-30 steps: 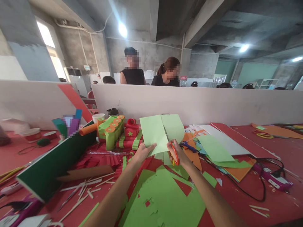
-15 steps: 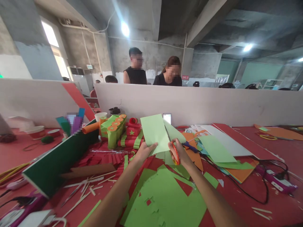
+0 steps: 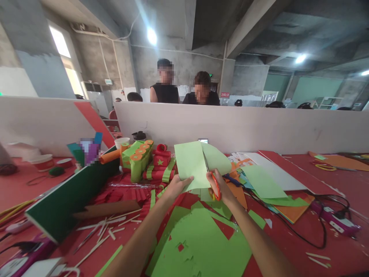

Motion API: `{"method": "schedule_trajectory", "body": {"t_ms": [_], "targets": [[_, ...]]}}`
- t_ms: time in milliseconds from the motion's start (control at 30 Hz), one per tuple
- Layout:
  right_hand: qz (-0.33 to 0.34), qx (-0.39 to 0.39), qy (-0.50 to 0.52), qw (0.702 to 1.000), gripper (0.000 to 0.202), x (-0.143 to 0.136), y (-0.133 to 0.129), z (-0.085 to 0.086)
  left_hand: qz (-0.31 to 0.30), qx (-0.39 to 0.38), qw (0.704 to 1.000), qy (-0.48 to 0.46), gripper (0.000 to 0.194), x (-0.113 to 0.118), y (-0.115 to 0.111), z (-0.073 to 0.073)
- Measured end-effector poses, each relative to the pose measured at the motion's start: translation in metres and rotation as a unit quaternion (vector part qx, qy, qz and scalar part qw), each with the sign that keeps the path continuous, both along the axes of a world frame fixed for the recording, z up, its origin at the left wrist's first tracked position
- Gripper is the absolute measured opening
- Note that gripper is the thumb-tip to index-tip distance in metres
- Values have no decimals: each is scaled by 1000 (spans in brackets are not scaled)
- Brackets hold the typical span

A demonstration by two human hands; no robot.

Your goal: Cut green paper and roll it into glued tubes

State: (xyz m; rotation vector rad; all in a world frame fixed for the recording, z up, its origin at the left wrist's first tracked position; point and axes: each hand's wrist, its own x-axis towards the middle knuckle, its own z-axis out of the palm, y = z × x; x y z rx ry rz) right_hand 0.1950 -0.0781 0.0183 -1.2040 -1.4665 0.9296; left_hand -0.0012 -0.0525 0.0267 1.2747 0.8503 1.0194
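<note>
My left hand (image 3: 179, 186) pinches the lower left edge of a light green paper sheet (image 3: 188, 161), held above the table. In my right hand (image 3: 217, 186) are orange-handled scissors (image 3: 216, 187), their blades in a long cut in the sheet. The part right of the cut bends away and curls to the right. Below my forearms lie larger bright green sheets (image 3: 201, 242) with star-shaped and angular cut-outs. Behind my left hand stands a papercraft model of red, green and orange rolls (image 3: 161, 161), one piece bearing a green star.
A dark green board (image 3: 72, 196) stands on edge at left, with wooden sticks (image 3: 100, 238) beside it. Paper sheets (image 3: 262, 181), a black cable and a purple power strip (image 3: 336, 221) lie at right. Two people stand beyond the white partition (image 3: 230, 125).
The scissors and sheet have shifted slightly right, and the flap right of the cut spreads wider. Beyond the partition, one person's head has turned and lowered.
</note>
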Motion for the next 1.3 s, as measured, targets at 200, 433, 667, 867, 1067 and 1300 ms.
{"method": "schedule_trajectory", "body": {"t_ms": [200, 433, 667, 867, 1067, 1300], "targets": [[-6, 20, 8, 1000, 37, 0, 4, -5, 3, 0, 1000, -19, 46, 3, 5, -6], [2, 40, 0, 999, 34, -2, 2, -3, -1, 11, 1000, -6, 49, 2, 5, -6], [12, 61, -13, 998, 20, -4, 2, -1, 6, 21, 1000, 14, 52, 1, 6, -8], [11, 73, -15, 997, 16, -5, 1, -2, -1, 33, 999, 15, 50, 1, 7, -9], [9, 74, -17, 997, 14, -7, -5, 4, 0, 24, 1000, 16, 51, 2, 6, -7], [34, 79, -20, 996, 16, -8, -8, 3, 66, 21, 997, -25, 46, 2, 10, -8]]}}
